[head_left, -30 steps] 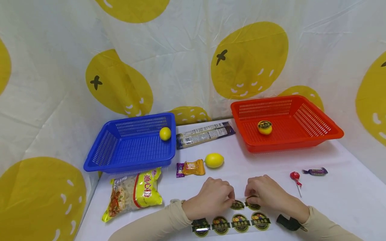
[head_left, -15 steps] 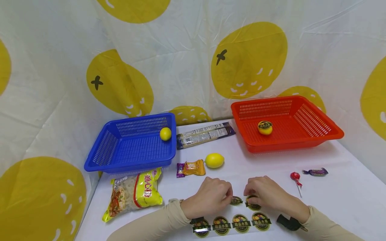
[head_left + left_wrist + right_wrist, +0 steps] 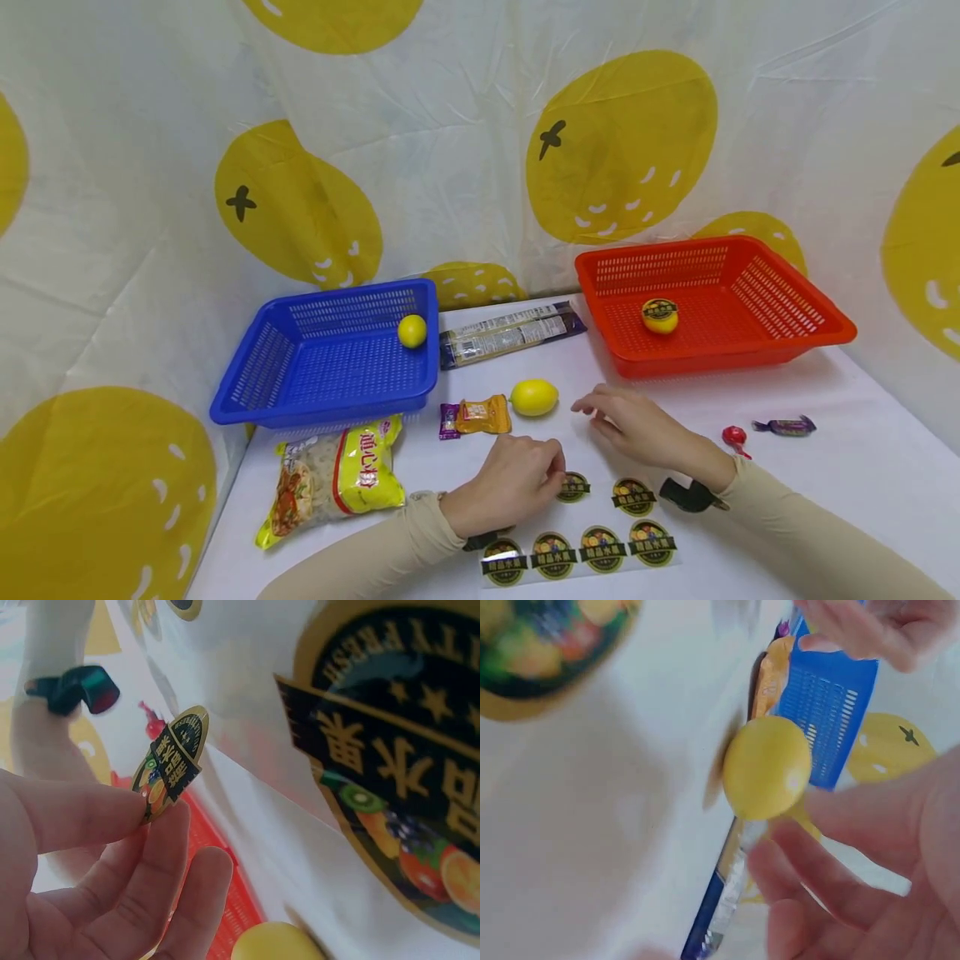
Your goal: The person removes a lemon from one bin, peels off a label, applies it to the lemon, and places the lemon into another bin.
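Observation:
My left hand (image 3: 513, 479) pinches a round black-and-gold fruit sticker (image 3: 172, 761) between thumb and index finger, and the sticker stands tilted, lifted off the table. Beneath that hand lies a clear sheet (image 3: 592, 518) with several more such stickers, one of them at its upper right (image 3: 633, 497). My right hand (image 3: 637, 425) reaches over the table to the right of a yellow lemon (image 3: 534, 397), its fingers loosely bent and holding nothing. In the right wrist view the fingertips are near the lemon (image 3: 767, 766); a small gap shows in the head view.
A blue basket (image 3: 337, 411) with one lemon (image 3: 412, 332) stands at left; a red basket (image 3: 720, 360) at right holds a stickered lemon (image 3: 660, 322). Around lie a pasta bag (image 3: 333, 475), wrapped snacks (image 3: 483, 414), long packets (image 3: 510, 335), a lollipop (image 3: 734, 435) and a purple candy (image 3: 787, 427).
My right hand has left the sticker sheet and moved forward and left toward the lemon. The left hand has drawn slightly left with the sticker.

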The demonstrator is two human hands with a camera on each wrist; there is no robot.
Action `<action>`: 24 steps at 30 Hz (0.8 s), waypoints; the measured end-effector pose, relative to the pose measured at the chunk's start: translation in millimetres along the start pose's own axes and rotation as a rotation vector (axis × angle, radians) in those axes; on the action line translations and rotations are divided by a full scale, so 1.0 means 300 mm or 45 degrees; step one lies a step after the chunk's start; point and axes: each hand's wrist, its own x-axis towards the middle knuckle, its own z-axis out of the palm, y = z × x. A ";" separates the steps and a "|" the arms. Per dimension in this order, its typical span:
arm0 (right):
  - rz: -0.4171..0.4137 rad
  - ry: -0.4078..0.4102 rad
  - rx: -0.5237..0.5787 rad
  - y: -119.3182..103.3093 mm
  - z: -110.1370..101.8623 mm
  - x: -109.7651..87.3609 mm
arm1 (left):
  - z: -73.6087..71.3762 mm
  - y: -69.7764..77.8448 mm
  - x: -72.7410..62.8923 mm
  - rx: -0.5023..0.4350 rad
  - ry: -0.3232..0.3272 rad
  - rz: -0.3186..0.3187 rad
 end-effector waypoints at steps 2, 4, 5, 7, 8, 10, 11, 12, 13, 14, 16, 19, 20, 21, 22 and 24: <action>-0.021 0.071 -0.016 0.001 0.020 0.042 | 0.003 -0.006 -0.001 0.002 0.006 -0.002; -0.046 0.125 -0.033 0.002 0.040 0.082 | 0.004 -0.011 -0.002 -0.001 0.006 -0.005; -0.061 0.140 -0.031 0.003 0.048 0.101 | 0.003 -0.013 -0.002 0.002 0.008 -0.007; -0.082 0.141 -0.024 0.007 0.060 0.135 | 0.001 -0.017 -0.002 -0.001 0.012 -0.020; -0.091 0.128 -0.010 0.008 0.063 0.152 | -0.001 -0.019 -0.002 -0.006 0.014 -0.029; -0.106 0.086 0.037 0.015 0.066 0.182 | -0.006 -0.024 -0.002 -0.022 0.023 -0.045; -0.114 0.058 0.066 0.019 0.066 0.196 | -0.008 -0.027 -0.002 -0.032 0.030 -0.054; -0.122 0.028 0.095 0.023 0.065 0.210 | -0.010 -0.030 -0.002 -0.048 0.034 -0.065; -0.137 0.000 0.120 0.027 0.065 0.222 | -0.012 -0.033 -0.003 -0.057 0.042 -0.074; -0.149 -0.031 0.152 0.031 0.064 0.234 | -0.013 -0.036 -0.003 -0.069 0.049 -0.083; -0.182 -0.091 0.198 0.041 0.064 0.254 | -0.013 -0.042 -0.006 -0.080 0.062 -0.098; -0.203 -0.176 0.241 0.056 0.064 0.272 | -0.012 -0.047 -0.009 -0.095 0.067 -0.112; -0.204 -0.199 0.248 0.060 0.063 0.277 | -0.011 -0.048 -0.010 -0.100 0.063 -0.115; -0.208 -0.218 0.244 0.064 0.063 0.280 | -0.011 -0.049 -0.011 -0.100 0.059 -0.117; -0.211 -0.233 0.244 0.067 0.062 0.283 | -0.011 -0.049 -0.012 -0.103 0.057 -0.120; -0.217 -0.255 0.237 0.071 0.062 0.290 | -0.011 -0.050 -0.012 -0.098 0.059 -0.121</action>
